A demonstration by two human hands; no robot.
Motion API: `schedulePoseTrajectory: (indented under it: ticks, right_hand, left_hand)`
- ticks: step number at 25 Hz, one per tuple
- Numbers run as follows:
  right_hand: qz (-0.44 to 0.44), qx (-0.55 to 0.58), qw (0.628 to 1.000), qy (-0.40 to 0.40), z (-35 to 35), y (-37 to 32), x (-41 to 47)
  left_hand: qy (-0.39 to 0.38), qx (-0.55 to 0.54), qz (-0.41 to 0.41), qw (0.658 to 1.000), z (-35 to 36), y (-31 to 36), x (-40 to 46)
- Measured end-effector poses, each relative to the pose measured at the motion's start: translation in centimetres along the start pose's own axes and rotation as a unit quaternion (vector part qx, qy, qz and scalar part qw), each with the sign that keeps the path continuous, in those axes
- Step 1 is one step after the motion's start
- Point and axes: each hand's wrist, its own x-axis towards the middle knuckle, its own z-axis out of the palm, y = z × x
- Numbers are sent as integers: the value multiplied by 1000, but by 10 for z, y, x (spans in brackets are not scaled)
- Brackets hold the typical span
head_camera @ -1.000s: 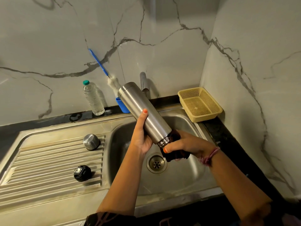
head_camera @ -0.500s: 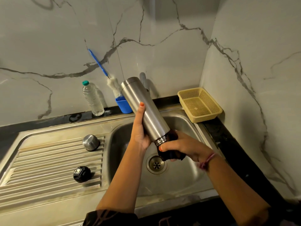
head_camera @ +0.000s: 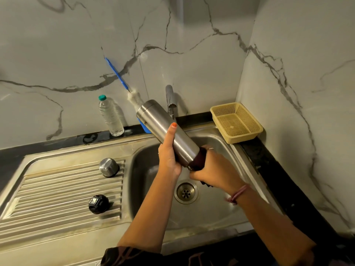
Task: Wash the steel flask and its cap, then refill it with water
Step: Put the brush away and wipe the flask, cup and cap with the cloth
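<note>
There is one steel flask (head_camera: 165, 131), one steel cap (head_camera: 108, 167), one black stopper (head_camera: 98, 204), one plastic water bottle (head_camera: 111, 116), one blue-handled bottle brush (head_camera: 123, 81), one yellow mesh basket (head_camera: 236, 121), one tap (head_camera: 170, 98), one sink (head_camera: 226, 212) with one drain (head_camera: 186, 191), and two hands: a left hand (head_camera: 169, 156) and a right hand (head_camera: 213, 171).

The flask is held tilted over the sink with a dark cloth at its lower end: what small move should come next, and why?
Probably slide the dark cloth further up the steel flask. The right hand wraps the cloth round only the lower end, the left hand steadies the middle, and the upper body looks unwiped. The tap shows no running water, so rinsing likely follows.
</note>
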Motion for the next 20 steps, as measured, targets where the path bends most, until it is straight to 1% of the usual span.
schedulePoseTrajectory:
  ticks: [2,4,5,6,7,8,9,11,13,15,16,20]
  right_hand:
    - [-1,-102,990,96,14,-2,-6]
    - [-22,-211,963,166,31,0,-11]
    - [-31,-247,948,200,38,2,-12]
    - [-38,-270,936,221,43,4,-13]
    - [-38,-277,934,223,45,6,-13]
    - [-33,-262,943,203,45,8,-12]
    - [-24,-224,960,168,42,8,-10]
    - [-5,-105,991,86,32,11,-6]
    - [9,33,999,8,21,15,-3]
    - [18,152,986,-63,12,18,-2]
    - [20,193,977,-94,8,19,-1]
    - [35,302,935,-184,2,20,-2]
  left_hand:
    - [58,1,4,998,4,-2,-1]
    - [94,5,0,996,6,-4,1]
    - [107,6,-2,994,6,-6,3]
    - [115,5,-5,993,6,-7,5]
    - [117,3,-9,993,5,-8,5]
    - [115,3,-12,993,3,-8,4]
    - [111,4,-13,994,1,-8,4]
    - [91,7,-16,996,-3,-8,5]
    - [55,12,-20,998,-6,-7,5]
    - [10,6,-32,999,-8,-6,5]
    - [-13,1,-35,999,-10,-6,6]
    - [-133,-46,-15,990,-18,-10,15]
